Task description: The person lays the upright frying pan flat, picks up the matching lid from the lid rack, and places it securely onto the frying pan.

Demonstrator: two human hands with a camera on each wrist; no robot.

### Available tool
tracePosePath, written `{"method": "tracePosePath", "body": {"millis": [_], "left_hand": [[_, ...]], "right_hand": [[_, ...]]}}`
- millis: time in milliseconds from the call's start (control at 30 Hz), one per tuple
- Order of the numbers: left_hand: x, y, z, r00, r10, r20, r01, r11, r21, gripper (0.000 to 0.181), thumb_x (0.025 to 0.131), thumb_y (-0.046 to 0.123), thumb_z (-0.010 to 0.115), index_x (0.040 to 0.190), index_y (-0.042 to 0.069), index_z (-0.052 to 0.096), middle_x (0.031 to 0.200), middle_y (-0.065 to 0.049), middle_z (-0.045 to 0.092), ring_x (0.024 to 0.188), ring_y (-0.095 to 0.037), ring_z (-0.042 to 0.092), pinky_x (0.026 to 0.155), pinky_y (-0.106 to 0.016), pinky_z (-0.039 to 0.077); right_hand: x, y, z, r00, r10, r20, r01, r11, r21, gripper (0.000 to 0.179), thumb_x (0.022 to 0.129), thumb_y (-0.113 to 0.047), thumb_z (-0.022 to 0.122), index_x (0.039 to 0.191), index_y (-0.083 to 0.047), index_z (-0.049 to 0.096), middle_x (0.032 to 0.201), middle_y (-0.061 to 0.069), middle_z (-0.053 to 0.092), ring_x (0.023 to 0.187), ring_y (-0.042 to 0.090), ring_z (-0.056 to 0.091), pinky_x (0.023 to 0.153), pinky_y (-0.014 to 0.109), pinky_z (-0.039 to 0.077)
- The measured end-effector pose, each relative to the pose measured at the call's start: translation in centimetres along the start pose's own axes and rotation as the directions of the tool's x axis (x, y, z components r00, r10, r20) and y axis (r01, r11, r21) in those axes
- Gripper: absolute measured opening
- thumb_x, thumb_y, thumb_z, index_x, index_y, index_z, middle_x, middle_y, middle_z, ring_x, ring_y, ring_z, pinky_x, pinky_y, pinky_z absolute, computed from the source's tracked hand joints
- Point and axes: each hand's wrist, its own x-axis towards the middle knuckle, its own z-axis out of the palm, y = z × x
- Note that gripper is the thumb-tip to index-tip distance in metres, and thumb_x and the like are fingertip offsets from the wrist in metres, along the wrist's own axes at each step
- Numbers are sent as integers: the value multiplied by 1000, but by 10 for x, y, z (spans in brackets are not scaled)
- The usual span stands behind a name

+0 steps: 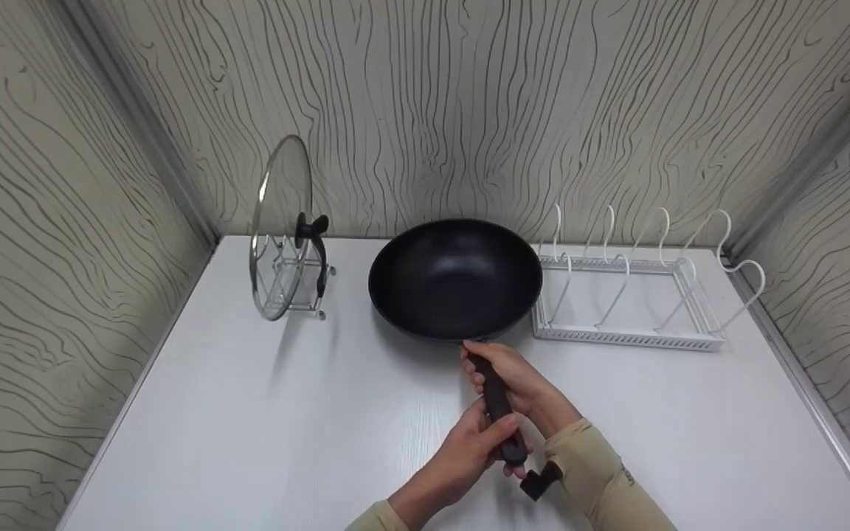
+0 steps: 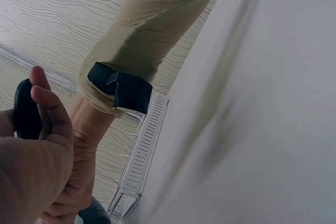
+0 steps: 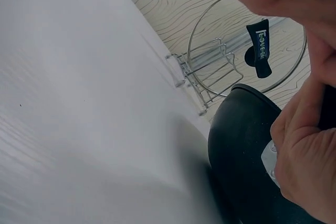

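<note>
A black wok [image 1: 456, 280] faces me with its hollow side, near the back middle of the white table. My right hand [image 1: 510, 372] grips its black handle [image 1: 497, 398] close to the pan. Lower down, my left hand [image 1: 473, 446] holds the handle's end, thumb laid over the top. In the right wrist view, the wok's outer wall [image 3: 241, 140] leans over the table, with a shadow beneath, and a metal bracket [image 3: 270, 161] joins the handle beside my right fingers. The left wrist view shows my left fingers [image 2: 52, 106] curled around the handle end [image 2: 25, 111].
Left of the wok, a glass lid [image 1: 281, 228] with a black knob stands upright in a small wire stand [image 1: 299, 304]. A white rack [image 1: 628, 339] with several curved wire dividers sits at the right, close beside the wok's rim. Patterned walls [image 1: 425, 110] enclose the table.
</note>
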Motion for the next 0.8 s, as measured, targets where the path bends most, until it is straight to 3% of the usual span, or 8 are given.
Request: {"method": "tracePosePath", "body": {"millis": [367,800], "left_hand": [[0,2,0,1000,-22,11,21,999,50,37,110,25,50,134,-1,38,95,-5,69,70,-8,69,62,-21,52],[1,0,-4,998,-64,16,62,994,89,45,108,31,55,137,1,39,92,-1,69,70,-8,70,63,-22,51]], "right_hand": [[-1,-2,-3,1000,13,4,-13,999,-31,25,109,-32,52,101,-9,56,72,-8,54,56,0,49,53,15,46],[-2,-1,-5,1000,28,-2,-28,999,-38,23,108,-32,53,97,-12,57,71,-9,54,55,0,49,52,16,46]]}}
